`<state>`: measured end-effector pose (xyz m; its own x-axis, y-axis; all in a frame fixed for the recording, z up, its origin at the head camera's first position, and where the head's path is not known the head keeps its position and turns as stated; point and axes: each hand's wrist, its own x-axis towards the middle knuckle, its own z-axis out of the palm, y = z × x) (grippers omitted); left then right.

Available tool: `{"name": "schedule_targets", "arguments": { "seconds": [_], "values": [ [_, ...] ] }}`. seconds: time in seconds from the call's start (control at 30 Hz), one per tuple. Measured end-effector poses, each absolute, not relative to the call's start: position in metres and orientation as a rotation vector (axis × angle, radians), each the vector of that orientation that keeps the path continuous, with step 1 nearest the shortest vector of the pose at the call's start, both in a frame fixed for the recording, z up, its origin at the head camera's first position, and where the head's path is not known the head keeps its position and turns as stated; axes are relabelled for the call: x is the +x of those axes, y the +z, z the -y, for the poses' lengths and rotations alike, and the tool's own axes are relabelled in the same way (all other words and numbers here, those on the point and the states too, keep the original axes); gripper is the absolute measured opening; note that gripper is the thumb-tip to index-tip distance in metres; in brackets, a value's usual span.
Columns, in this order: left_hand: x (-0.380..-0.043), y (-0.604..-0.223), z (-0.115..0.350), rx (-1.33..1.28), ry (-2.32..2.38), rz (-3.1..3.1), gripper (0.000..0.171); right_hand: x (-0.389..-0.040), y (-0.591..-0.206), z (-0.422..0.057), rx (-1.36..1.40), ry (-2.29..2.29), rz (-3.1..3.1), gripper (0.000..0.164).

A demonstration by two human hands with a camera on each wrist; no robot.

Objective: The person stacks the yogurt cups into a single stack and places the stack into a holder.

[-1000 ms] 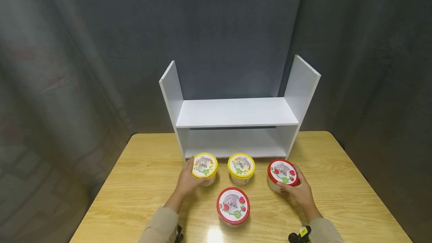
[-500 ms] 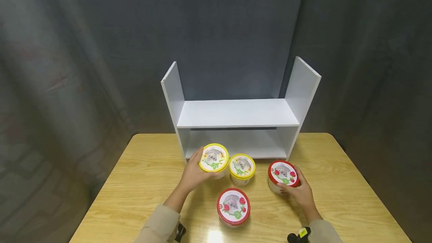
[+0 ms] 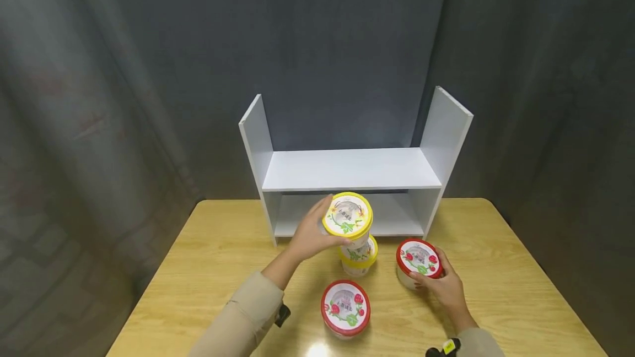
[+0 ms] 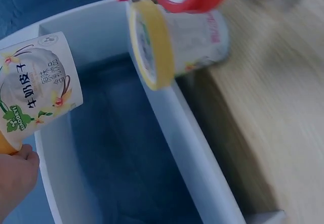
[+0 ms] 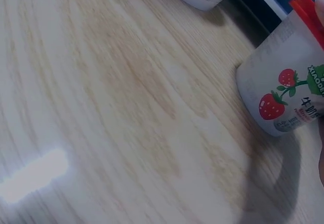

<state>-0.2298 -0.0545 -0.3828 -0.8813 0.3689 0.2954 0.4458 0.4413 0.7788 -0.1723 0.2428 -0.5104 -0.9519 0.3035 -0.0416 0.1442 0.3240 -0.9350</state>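
While the left hand (image 3: 313,234) gripped the raised yellow-lidded cup (image 3: 348,215) between thumb and fingers, well above the wooden table (image 3: 198,269), the right hand (image 3: 444,289) held the right-hand red-lidded cup (image 3: 419,259) around its lid, its base seemingly resting on the wood. Taking the near red-lidded cup (image 3: 345,307) as the centre of a dial, with 12 o'clock pointing away from the person, the raised cup hung toward 12, in front of the white shelf unit (image 3: 349,168), and the right-hand one stood at 2. Also toward 12, upright on the wood, stood the lower yellow-lidded cup (image 3: 358,264); the left wrist view showed a gap between it and the raised one.

As far as could be judged, the work was at an early point: one cup of four was lifted, one was grasped but apparently not raised, and two were untouched by either hand. None rested on a board of the shelf unit. Setting down the raised cup and letting go of both remained undone.
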Motion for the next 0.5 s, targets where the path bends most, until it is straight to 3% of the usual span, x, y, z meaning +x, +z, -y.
{"name": "schedule_targets", "arguments": {
  "seconds": [0.5],
  "values": [
    [-0.234, -0.374, -0.001, -0.745, -1.534, 2.697, 0.099, -0.176, -0.518, -0.231, -0.373, 1.915, 2.156, 0.091]
  ]
}}
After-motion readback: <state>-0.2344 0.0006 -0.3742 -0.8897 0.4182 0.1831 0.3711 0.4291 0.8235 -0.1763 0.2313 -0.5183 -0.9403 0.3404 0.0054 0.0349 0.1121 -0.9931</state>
